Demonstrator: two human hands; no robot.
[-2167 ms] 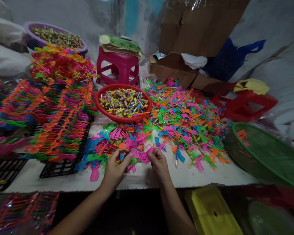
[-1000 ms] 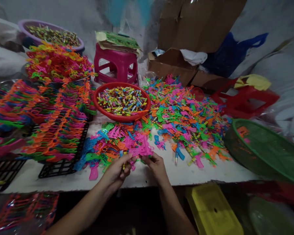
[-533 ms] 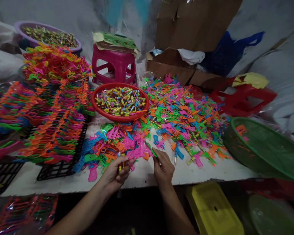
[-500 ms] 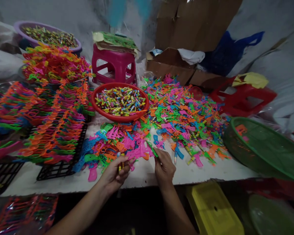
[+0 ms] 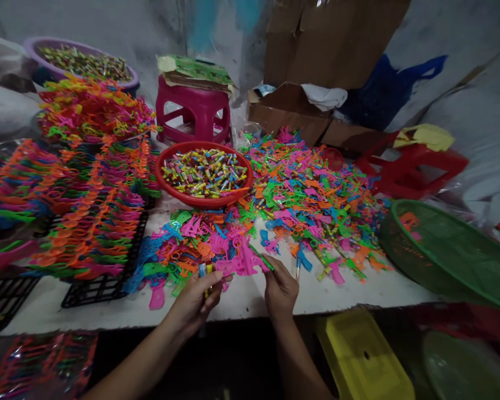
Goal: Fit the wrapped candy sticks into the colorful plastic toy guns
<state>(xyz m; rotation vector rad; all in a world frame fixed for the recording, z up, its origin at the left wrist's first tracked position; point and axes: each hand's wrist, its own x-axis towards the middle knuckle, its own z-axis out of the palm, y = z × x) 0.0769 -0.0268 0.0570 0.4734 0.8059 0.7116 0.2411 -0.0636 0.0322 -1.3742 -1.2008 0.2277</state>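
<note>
Shifted rightward since a second ago, the right hand (image 5: 281, 288) now pinches a green piece (image 5: 261, 258) jutting from its fingertips. The left hand (image 5: 195, 300) pinches a pink toy gun (image 5: 245, 260), between both hands, while curling around small tubes (image 5: 209, 269).
</note>
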